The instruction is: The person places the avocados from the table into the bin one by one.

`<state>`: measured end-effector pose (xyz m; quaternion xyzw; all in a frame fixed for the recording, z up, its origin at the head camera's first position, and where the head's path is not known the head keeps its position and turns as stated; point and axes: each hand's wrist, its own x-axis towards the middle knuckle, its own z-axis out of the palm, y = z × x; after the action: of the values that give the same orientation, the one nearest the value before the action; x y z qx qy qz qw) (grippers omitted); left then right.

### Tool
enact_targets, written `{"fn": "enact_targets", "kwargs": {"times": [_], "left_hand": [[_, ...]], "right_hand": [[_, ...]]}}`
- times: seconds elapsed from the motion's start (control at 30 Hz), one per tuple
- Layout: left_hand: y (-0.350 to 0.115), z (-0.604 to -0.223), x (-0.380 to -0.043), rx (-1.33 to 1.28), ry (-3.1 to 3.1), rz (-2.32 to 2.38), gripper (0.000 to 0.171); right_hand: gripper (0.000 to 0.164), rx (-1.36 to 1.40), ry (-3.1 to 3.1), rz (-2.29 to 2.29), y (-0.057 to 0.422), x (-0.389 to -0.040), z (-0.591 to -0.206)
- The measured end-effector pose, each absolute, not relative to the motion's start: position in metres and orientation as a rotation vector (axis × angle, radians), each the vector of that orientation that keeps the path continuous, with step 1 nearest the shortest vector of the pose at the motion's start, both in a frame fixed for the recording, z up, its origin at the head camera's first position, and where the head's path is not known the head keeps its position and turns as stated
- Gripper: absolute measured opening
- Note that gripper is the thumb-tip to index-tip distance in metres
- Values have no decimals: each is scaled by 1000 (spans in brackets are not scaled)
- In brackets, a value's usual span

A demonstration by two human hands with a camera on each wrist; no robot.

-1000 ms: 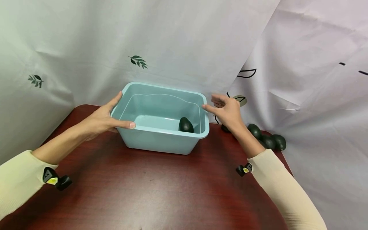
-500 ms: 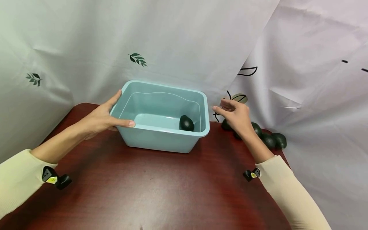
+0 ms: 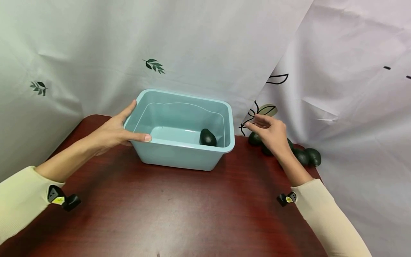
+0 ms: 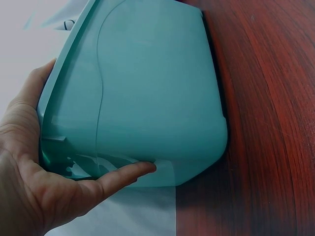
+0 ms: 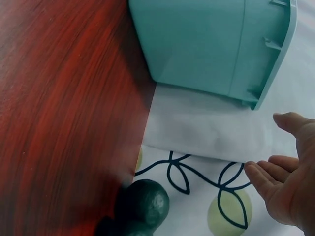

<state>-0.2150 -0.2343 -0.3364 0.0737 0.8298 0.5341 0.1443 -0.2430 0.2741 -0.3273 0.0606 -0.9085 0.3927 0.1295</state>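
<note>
A light blue plastic tub (image 3: 179,157) stands on the table, one dark green avocado (image 3: 208,138) lying in its right part. At the tub's left end my left hand (image 3: 110,134) grips it, thumb along the front rim and fingers around the left side. The left wrist view shows that thumb (image 4: 125,177) lying against the tub's wall. Apart from the tub, on its right, my right hand (image 3: 271,134) hovers with nothing in it, thumb and fingers spread apart. Beneath and behind this hand, several avocados (image 3: 312,157) lie by the table's right edge, partly hidden by hand and forearm.
The dark red wooden table (image 3: 179,214) stretches in front of the tub. Pale curtains (image 3: 205,46) with leaf prints hang close behind it and along both sides. In the right wrist view, one avocado (image 5: 145,201) sits near the table's edge.
My right hand has moved from the tub's right rim to the right and slightly lower, toward the avocados. The left hand, tub and avocado inside look nearly unmoved.
</note>
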Motion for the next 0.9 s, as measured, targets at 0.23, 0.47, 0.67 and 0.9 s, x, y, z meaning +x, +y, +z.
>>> {"fn": "enact_targets", "kwargs": {"times": [0.23,0.47,0.67,0.9], "left_hand": [[-235,-335,-215,219,2392,1533,136],[-234,-335,-214,227,2389,1539,136],[-234,-336,-214,224,2404,1528,136],[-234,-336,-213,221,2401,1537,137]], "right_hand": [[69,126,-2653,1141,286,-239,-329],[68,88,-2653,1133,300,-237,-332],[67,65,-2639,1138,311,-236,-337],[71,12,-2662,1131,321,-232,-342]]}}
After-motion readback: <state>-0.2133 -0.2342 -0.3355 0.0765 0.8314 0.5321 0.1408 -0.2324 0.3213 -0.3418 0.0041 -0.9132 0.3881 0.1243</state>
